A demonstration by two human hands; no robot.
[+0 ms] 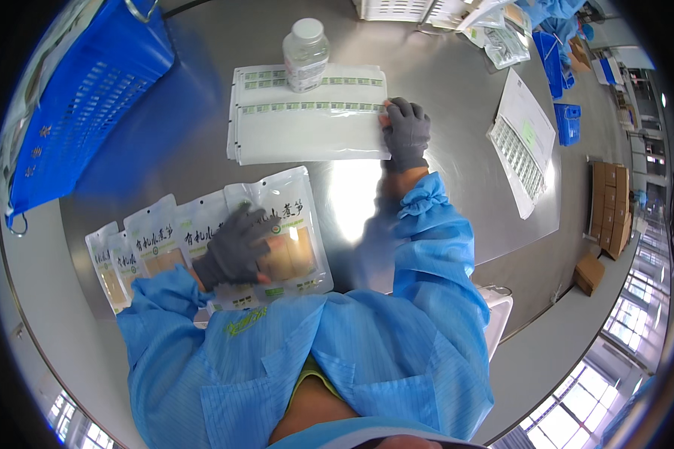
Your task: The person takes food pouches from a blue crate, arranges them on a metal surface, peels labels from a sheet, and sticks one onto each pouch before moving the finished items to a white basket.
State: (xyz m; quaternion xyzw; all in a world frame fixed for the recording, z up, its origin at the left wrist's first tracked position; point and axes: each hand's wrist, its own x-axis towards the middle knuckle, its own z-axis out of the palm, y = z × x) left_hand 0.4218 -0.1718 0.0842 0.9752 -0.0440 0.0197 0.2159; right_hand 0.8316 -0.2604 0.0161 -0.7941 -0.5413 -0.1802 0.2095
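My gray-gloved left hand [236, 247] rests over the rightmost of several overlapping white food pouches [292, 209], fingers loosely spread and slightly blurred. The pouches have clear windows showing pale contents. My gray-gloved right hand [404, 131] is closed at the right edge of a stack of white sheets [299, 135] with rows of small green labels, fingertips gripping that edge. A clear bottle with a white cap [305, 60] stands upright on the sheets.
A blue perforated basket [90, 105] is at the left of the steel table [457, 82]. Loose label sheets [520, 142] lie at the right. A white rack [389, 9] and bags [505, 45] are at the back. Beyond are blue bins [568, 123], cardboard boxes [610, 202] and a blue-clad person [547, 15].
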